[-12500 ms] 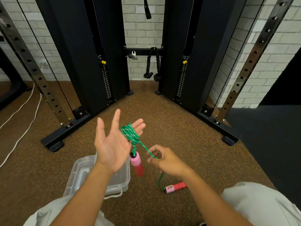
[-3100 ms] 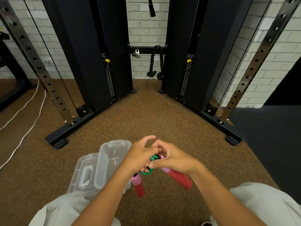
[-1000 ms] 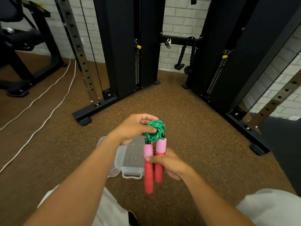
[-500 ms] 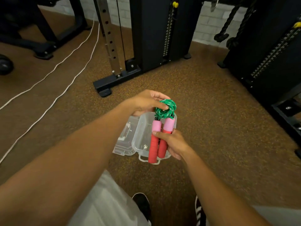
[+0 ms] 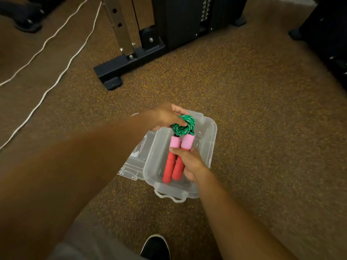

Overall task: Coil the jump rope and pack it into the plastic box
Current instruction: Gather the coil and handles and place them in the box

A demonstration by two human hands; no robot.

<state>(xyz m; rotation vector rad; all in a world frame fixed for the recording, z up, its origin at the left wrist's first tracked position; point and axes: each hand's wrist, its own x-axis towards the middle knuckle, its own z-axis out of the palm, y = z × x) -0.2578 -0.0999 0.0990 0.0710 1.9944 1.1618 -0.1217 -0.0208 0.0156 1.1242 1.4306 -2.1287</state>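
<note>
a: r hand (image 5: pixel 189 164) wrapped round both handles (image 5: pixel 173 166), l hand (image 5: pixel 165 117) pinching the coil (image 5: pixel 183 125) so it won't unwind.
b: where's the rope?
a: over the open box (image 5: pixel 211 147), lid (image 5: pixel 135 166) lying beside it. can't tell if it touches bottom. handles kept together to fit lengthwise, i think.

hands: 2 (left hand (image 5: pixel 165 117), right hand (image 5: pixel 189 163)) | rope coil (image 5: pixel 183 125): 1 | handles (image 5: pixel 173 162): 2 | plastic box (image 5: pixel 208 147): 1 | lid (image 5: pixel 134 166): 1 | white cords (image 5: pixel 56 59): 2 | shoe (image 5: pixel 155 246): 1
</note>
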